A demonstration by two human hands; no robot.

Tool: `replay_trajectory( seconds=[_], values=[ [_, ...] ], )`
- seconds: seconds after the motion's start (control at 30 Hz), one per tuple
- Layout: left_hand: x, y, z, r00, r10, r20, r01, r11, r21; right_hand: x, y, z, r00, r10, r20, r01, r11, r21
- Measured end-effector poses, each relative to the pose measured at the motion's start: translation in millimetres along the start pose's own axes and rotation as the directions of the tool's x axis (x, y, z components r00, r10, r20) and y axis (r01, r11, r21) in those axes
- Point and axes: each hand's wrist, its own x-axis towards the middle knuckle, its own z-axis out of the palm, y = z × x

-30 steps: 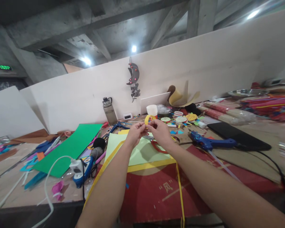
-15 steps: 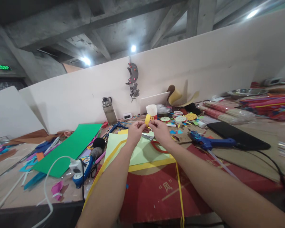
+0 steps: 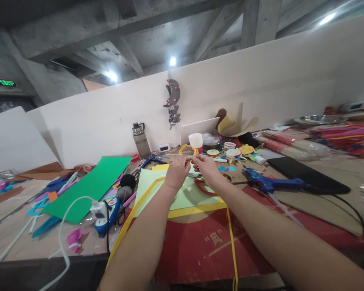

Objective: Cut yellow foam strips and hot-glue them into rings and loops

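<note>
My left hand [image 3: 176, 174] and my right hand [image 3: 206, 167] meet above the middle of the table, fingertips pinched together. A thin yellow strip [image 3: 184, 148], bent into a loop, rises just beyond the fingers; its ends are hidden by them. Under the hands lie scissors with red handles [image 3: 204, 190], their metal blades partly covered. They rest on a light green sheet [image 3: 182, 200], which lies over a yellow sheet [image 3: 197, 210]. Long yellow strips [image 3: 232, 242] hang down toward the table's front edge.
Beyond the hands stand a white and red cup [image 3: 195, 142] and a bottle [image 3: 141, 141]. A blue glue gun [image 3: 273, 184] lies to the right with its cord. On the left are a green sheet [image 3: 92, 190] and a blue power strip [image 3: 112, 214] with a white cable.
The yellow loop, earlier upright and narrow between the fingertips, now shows as a wider ring behind them. Both hands have turned slightly, and the left shows more of its back.
</note>
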Motion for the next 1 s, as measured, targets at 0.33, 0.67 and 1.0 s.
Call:
replay_trajectory(
  seconds=[0.33, 0.67, 1.0],
  values=[
    [3.6, -3.9, -8.4, 0.996, -0.063, -0.069, 0.037, 0.942, -0.333, 0.7, -9.8, -2.5, 0.983, 0.162, -0.086, -0.135, 0.955, 0.264],
    [5.8, -10.6, -8.3, 0.853, -0.52, 0.041, 0.413, 0.627, -0.66, -5.5, -23.7, -4.5, 0.956, 0.288, -0.055, -0.232, 0.858, 0.458],
    [3.3, -6.2, 2.7, 0.824, -0.39, 0.41, 0.54, 0.322, -0.778, -5.8, -23.2, -4.2, 0.93, 0.356, 0.088, -0.35, 0.789, 0.506]
  ],
)
